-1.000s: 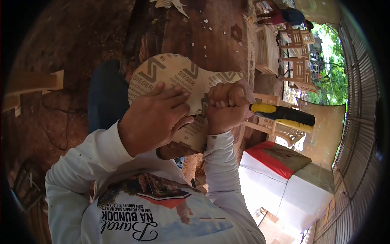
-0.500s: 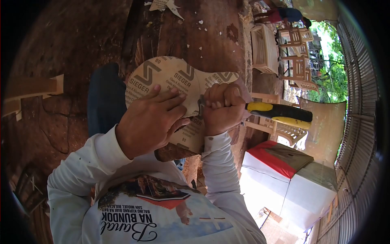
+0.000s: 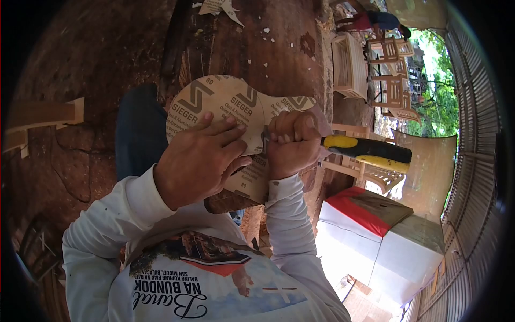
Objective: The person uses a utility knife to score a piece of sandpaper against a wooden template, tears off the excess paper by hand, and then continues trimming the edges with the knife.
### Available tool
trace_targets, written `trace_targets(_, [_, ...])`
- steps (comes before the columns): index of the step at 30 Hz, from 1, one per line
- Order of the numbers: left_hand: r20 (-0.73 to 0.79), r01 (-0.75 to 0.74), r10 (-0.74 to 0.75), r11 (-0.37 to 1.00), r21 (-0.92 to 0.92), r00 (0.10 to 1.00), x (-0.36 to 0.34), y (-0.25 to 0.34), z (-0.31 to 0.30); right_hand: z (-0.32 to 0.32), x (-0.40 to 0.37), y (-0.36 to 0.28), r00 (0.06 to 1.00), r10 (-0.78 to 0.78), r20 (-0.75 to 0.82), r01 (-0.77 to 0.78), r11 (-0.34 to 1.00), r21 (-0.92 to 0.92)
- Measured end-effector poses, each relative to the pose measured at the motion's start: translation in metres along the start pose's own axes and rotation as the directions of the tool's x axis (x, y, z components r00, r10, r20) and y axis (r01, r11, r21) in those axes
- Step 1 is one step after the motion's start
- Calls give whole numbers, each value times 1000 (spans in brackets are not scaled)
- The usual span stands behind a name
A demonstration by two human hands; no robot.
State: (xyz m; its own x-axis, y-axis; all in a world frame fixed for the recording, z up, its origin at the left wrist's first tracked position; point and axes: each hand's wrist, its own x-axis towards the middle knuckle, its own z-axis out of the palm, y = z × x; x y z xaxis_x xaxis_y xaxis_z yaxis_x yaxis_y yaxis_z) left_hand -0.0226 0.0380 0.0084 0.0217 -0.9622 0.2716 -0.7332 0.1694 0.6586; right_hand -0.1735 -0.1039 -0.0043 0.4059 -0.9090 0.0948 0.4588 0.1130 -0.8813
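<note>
Brown-backed sandpaper (image 3: 214, 102) printed "SIEGER" and "80" lies on a wooden surface, with a curved, rounded edge. A second piece of sandpaper (image 3: 248, 180) shows underneath, between my hands. My left hand (image 3: 204, 155) lies on the upper sheet with its fingers spread, pressing it down. My right hand (image 3: 293, 142) is closed in a fist around the front part of a hand tool, whose yellow-and-black handle (image 3: 370, 152) sticks out to the right. The tool's blade is mostly hidden by my fingers, near the sandpaper's curved edge.
Sandpaper scraps (image 3: 222, 9) and small white bits lie on the wooden table (image 3: 268, 59) farther up. Wooden chairs (image 3: 389, 91) and another person (image 3: 381, 20) are at the upper right. A white box-like object with a red strip (image 3: 359, 212) stands at the right.
Almost nothing differs. The tool's handle and my right hand have shifted very slightly to the left; my left hand stays in place on the sandpaper.
</note>
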Motion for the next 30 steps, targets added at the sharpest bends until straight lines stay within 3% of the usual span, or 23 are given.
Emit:
trace_targets(5, [1, 2, -2, 1000, -4, 1000, 0, 0, 0, 0, -1, 4, 1000, -21, 10, 21, 1000, -7])
trace_targets(8, [-1, 9, -9, 1000, -8, 1000, 1, 0, 0, 2, -2, 3, 999, -37, -29, 31, 985, -171])
trace_targets(10, [-6, 10, -10, 1000, -14, 1000, 1, 1, -1, 0, -2, 7, 985, -160, -57, 111, 861, -497])
trace_targets(12, [-14, 9, -9, 1000, -18, 1000, 1, 1, -1, 2, -1, 6, 986, -153, -73, 92, 843, -531])
trace_targets(14, [-22, 13, -13, 1000, -20, 1000, 0, 1, -1, 7, 1, 0, 996, -1, -84, -23, 958, -285])
trace_targets(17, [-30, 18, -19, 1000, -18, 999, 1, 2, 0, 9, 0, 3, 990, -10, -140, -30, 959, -281])
trace_targets(18, [-28, 22, -22, 1000, -16, 999, 1, 2, 0, 10, 0, 4, 982, -169, -79, 98, 827, -553])
trace_targets(19, [-26, 25, -25, 1000, -14, 999, 1, 2, 0, 12, 0, 4, 953, -301, 25, 211, 607, -767])
trace_targets(21, [-19, 33, -33, 999, -9, 999, 2, 3, 0, 10, 0, 7, 946, -320, 55, 225, 523, -822])
trace_targets(22, [-14, 35, -35, 999, -6, 999, 2, 4, -1, 5, -1, 10, 973, -226, -37, 135, 696, -705])
trace_targets(24, [-15, 38, -38, 999, 1, 999, 2, 4, -1, -4, -1, 14, 980, -196, -42, 123, 751, -648])
trace_targets(25, [-15, 39, -39, 999, 3, 999, 2, 4, -1, -8, 0, 15, 963, -268, 33, 206, 653, -729])
trace_targets(27, [-18, 41, -41, 999, 4, 999, 1, 3, 0, -20, -1, 17, 968, -238, 74, 216, 653, -726])
trace_targets(28, [-19, 42, -42, 999, 4, 999, 0, 3, 1, -28, -2, 15, 989, -144, 44, 138, 750, -647])
trace_targets(30, [-20, 41, -41, 999, 1, 999, 1, 3, 0, -35, -6, 18, 981, -179, 69, 169, 636, -753])
